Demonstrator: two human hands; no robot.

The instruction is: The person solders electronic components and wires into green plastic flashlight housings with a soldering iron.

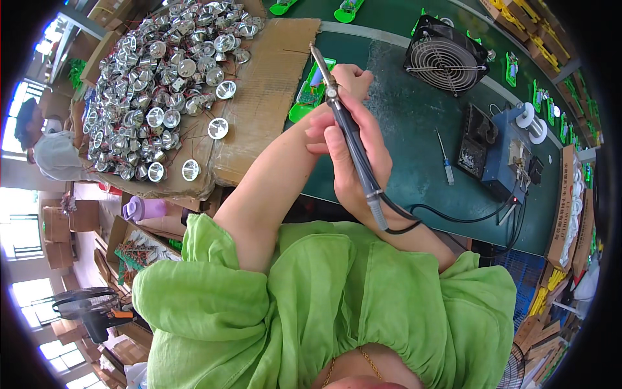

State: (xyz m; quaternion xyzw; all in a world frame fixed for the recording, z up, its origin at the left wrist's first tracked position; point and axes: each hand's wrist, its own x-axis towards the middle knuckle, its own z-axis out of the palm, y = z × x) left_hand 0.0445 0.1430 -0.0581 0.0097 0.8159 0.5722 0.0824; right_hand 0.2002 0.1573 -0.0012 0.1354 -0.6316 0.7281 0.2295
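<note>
A soldering iron (353, 133) is in my right hand (363, 162), its dark handle held like a pen and its metal tip pointing up and to the left. My left arm reaches across beneath it. Beyond the iron, my left hand (353, 81) rests over the green table with its fingers curled in; what they hold, if anything, is hidden. Beside my left wrist lies a bright green plastic case (310, 94) with a circuit board and wires inside, partly covered by my forearm. The iron's tip hovers near the case's far end, apart from it.
Silver lamp reflector cups (162, 84) with red wires pile up on cardboard (265, 84) at left. A metal-grilled fan (447, 61) stands far right. A screwdriver (446, 159) lies near a blue soldering station (508, 159). Green cases (512, 68) line the far strip. A co-worker (55, 149) sits left.
</note>
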